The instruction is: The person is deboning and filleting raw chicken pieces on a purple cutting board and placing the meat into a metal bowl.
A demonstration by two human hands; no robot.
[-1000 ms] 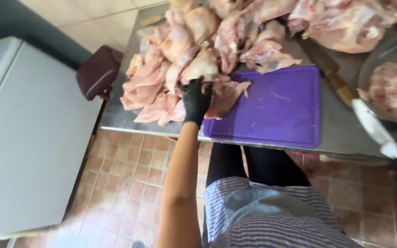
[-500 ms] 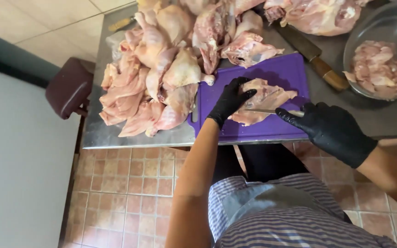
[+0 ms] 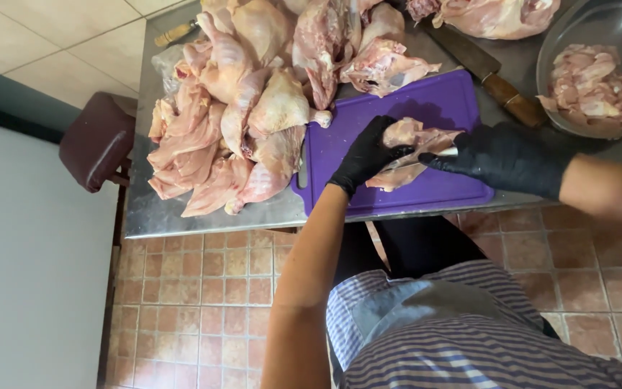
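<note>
A raw chicken piece point(image 3: 413, 137) lies on a purple cutting board point(image 3: 462, 101) on a metal table point(image 3: 160, 220). My left hand point(image 3: 366, 155), in a black glove, grips the piece at its left side. My right hand point(image 3: 502, 158), also black-gloved, holds a knife whose blade point(image 3: 446, 152) shows against the meat. Only a short bit of the blade is visible.
A pile of raw chicken pieces point(image 3: 239, 115) covers the table left of and behind the board. A metal bowl point(image 3: 577, 43) with cut meat stands at the right. A wooden-handled cleaver point(image 3: 494, 79) lies behind the board. A dark red stool point(image 3: 98, 140) stands left of the table.
My left hand pulled a chicken piece from the pile onto the board. My right hand came in with the knife and now has its blade at the piece.
</note>
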